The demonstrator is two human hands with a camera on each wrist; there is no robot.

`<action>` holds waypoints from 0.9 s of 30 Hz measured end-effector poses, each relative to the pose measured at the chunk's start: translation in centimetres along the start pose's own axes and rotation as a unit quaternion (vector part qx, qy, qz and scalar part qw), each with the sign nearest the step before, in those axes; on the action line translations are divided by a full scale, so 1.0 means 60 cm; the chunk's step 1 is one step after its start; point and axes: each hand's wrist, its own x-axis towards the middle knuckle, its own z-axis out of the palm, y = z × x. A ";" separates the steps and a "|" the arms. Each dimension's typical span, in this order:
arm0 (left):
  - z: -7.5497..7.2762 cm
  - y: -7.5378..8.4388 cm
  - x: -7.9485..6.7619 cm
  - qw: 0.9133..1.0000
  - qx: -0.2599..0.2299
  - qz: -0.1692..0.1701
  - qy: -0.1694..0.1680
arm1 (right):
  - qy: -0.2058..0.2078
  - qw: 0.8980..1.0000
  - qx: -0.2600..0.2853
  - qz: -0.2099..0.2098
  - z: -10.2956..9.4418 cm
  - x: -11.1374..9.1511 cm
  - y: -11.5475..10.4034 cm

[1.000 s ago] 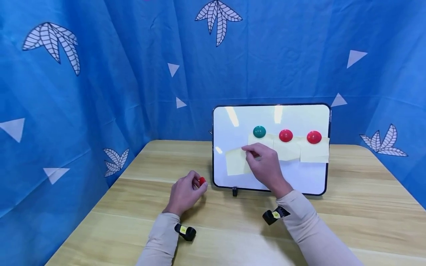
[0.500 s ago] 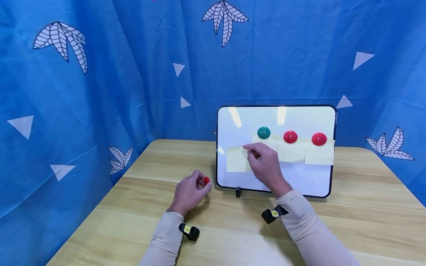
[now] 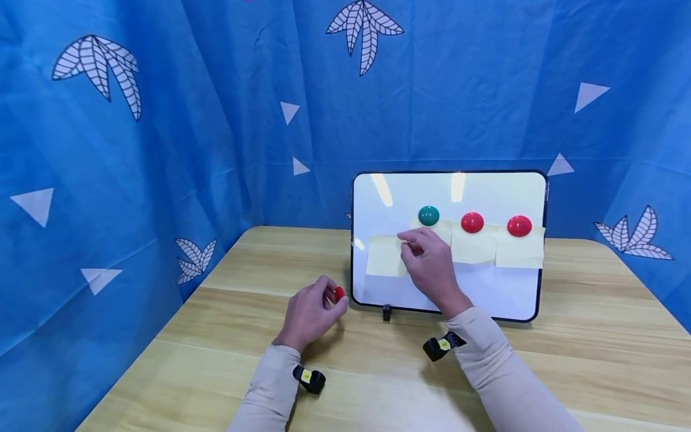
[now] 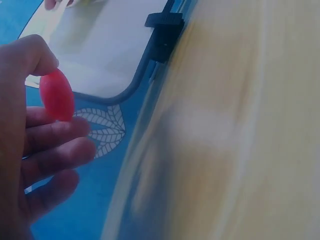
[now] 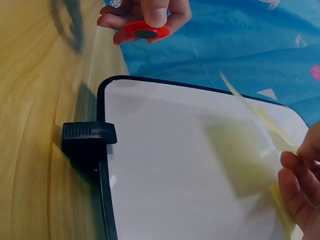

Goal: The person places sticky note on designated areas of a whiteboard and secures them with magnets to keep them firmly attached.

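Observation:
My left hand holds a round red magnet between thumb and fingers, just left of the whiteboard's lower corner. In the right wrist view the magnet's underside shows a dark round centre. My right hand pinches a pale yellow sticky note by its right side, in front of the whiteboard. Seen from the right wrist, this note stands off the board, casting a shadow on it. Part of the note is hidden behind my right fingers in the head view.
Further right on the board, a green magnet and two red magnets, one in the middle and one at right, sit at the tops of yellow notes. A black foot supports the board on the wooden table. Blue curtain hangs behind.
The sticky note in my right hand has moved slightly up and left on the board and hangs straighter. My left hand keeps its hold on the red magnet. The head view has shifted a little.

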 end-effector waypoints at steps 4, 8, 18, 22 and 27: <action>0.001 0.003 -0.001 1.000 -0.003 0.010 0.003 | 0.009 1.000 -0.001 -0.016 0.003 -0.001 0.005; 0.001 0.003 -0.002 1.000 -0.008 0.003 0.008 | 0.010 0.999 -0.010 -0.029 0.006 -0.002 0.007; 0.004 -0.001 0.004 0.999 -0.025 -0.011 0.019 | 0.009 0.999 -0.018 -0.026 0.010 -0.004 0.005; 0.006 0.008 0.008 0.999 -0.029 0.004 0.025 | 0.009 1.000 -0.014 -0.022 0.009 -0.005 0.005; 0.005 0.023 0.021 0.999 -0.031 0.021 0.036 | 0.009 1.000 -0.018 -0.023 0.007 -0.006 0.007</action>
